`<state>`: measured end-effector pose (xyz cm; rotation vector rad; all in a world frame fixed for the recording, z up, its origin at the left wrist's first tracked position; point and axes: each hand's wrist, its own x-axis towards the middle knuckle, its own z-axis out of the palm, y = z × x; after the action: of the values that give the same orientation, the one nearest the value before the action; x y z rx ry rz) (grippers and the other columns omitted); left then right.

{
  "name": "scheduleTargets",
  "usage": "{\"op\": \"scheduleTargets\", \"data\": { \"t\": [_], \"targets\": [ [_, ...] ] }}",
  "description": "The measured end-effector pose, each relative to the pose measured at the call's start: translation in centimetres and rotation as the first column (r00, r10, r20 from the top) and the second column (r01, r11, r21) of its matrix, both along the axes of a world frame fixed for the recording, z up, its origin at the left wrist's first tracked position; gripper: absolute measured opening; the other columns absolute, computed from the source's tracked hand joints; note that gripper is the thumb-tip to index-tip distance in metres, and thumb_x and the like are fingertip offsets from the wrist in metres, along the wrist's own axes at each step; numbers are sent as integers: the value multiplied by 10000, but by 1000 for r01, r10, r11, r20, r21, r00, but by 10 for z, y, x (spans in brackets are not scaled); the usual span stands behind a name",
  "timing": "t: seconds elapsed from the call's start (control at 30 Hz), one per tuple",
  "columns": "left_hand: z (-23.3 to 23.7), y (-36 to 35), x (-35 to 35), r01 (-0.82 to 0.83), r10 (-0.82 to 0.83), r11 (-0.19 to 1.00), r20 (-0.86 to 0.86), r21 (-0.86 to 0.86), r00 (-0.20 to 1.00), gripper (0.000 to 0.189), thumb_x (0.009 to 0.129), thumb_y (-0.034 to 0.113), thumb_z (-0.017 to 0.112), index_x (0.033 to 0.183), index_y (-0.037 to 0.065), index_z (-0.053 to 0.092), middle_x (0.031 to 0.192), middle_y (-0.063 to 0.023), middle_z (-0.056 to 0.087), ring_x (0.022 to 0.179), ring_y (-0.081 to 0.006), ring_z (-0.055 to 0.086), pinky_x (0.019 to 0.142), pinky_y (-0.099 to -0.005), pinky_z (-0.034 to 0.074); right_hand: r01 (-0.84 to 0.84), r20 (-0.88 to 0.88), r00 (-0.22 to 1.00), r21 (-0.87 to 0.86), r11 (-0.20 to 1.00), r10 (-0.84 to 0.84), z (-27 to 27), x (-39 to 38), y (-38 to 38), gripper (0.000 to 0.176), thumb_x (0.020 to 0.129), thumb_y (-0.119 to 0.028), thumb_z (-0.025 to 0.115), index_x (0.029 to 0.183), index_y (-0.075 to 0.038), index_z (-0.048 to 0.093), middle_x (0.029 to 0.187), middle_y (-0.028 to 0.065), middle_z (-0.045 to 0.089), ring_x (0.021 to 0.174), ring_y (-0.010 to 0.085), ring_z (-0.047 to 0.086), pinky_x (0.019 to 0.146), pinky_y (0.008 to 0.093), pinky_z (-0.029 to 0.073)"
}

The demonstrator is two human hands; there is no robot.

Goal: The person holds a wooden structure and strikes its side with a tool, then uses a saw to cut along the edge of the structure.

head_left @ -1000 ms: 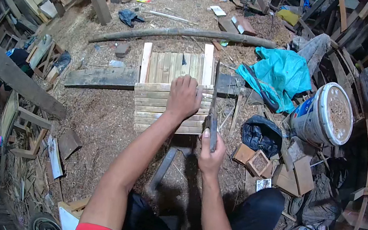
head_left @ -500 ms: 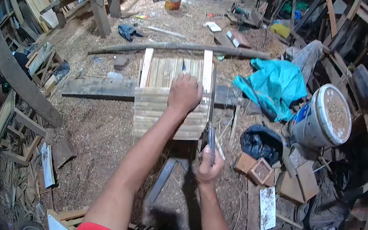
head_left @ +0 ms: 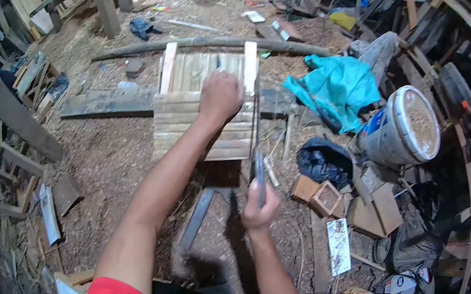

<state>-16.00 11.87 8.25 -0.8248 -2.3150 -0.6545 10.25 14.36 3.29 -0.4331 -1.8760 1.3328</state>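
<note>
My left hand [head_left: 220, 95] presses down on a slatted wooden panel [head_left: 182, 120] that lies on a low stand over the sawdust floor. Behind it a second slatted piece [head_left: 198, 69] with pale side rails stands up. My right hand [head_left: 258, 206] grips the handle of a long blade [head_left: 255, 127], a saw or knife, whose edge runs along the right end of the panel. The motion blurs the handle, so the tool's type is unclear.
A white bucket of sawdust [head_left: 405, 129] lies tipped at the right, beside a teal tarp [head_left: 337, 84] and a black bag [head_left: 324, 161]. Small wooden boxes [head_left: 325, 197] sit near my right knee. A long pole [head_left: 202, 44] and a dark plank [head_left: 106, 103] cross the floor.
My right hand has pulled the blade back toward me along the panel's right end. My left hand stays pressed on the panel. The view has shifted slightly.
</note>
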Motion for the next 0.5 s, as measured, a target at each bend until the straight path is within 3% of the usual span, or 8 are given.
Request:
{"op": "scheduleTargets", "data": {
  "t": [0.03,0.13,0.17,0.27,0.37,0.43,0.5],
  "targets": [
    [1,0,0,-6,5,1000,16,6,1000,273,872,223,569,747,8,683,846,-185,674,884,-342,617,815,-472,486,29,-45,999,73,997,-26,-2,4,1,322,932,-266,630,757,2,595,565,70,468,532,122,480,504,332,395],
    [8,4,0,-11,10,1000,34,27,999,310,881,219,561,696,1,681,795,-197,678,836,-354,629,795,-477,498,15,58,998,-33,999,-13,-7,9,2,311,932,-270,631,795,9,622,581,70,491,555,115,515,515,324,418],
    [9,5,1,-10,9,999,24,31,1000,313,884,217,559,691,2,680,786,-198,677,826,-354,630,789,-476,500,32,7,999,-12,999,-32,6,-1,4,333,940,-273,622,754,2,596,560,63,459,541,114,493,503,336,402],
    [6,3,-1,-9,9,1000,-8,28,1000,319,894,208,550,685,3,677,762,-200,672,796,-358,628,780,-474,503,-2,80,997,-92,996,9,20,-25,17,397,953,-293,600,686,-11,521,540,58,416,515,122,464,484,360,358],
    [6,5,-1,-12,12,999,4,44,1000,314,887,198,547,692,-4,687,769,-205,679,797,-365,635,784,-477,504,-28,49,998,-32,999,30,11,-1,10,379,950,-290,602,706,-6,549,547,60,431,528,121,470,492,345,365],
    [8,5,1,-15,14,999,16,39,1000,312,881,194,545,696,-8,695,775,-210,684,803,-370,640,786,-480,505,-23,35,999,-101,995,26,-12,23,-2,348,944,-291,604,748,-5,601,561,57,470,543,122,482,509,322,377],
    [8,3,1,-17,15,998,29,55,999,318,870,193,539,697,-15,707,785,-221,690,810,-379,650,787,-488,510,4,17,1000,-71,997,-3,2,18,-2,346,947,-283,603,731,-13,585,557,47,450,535,125,458,503,325,367]
  ]
}}
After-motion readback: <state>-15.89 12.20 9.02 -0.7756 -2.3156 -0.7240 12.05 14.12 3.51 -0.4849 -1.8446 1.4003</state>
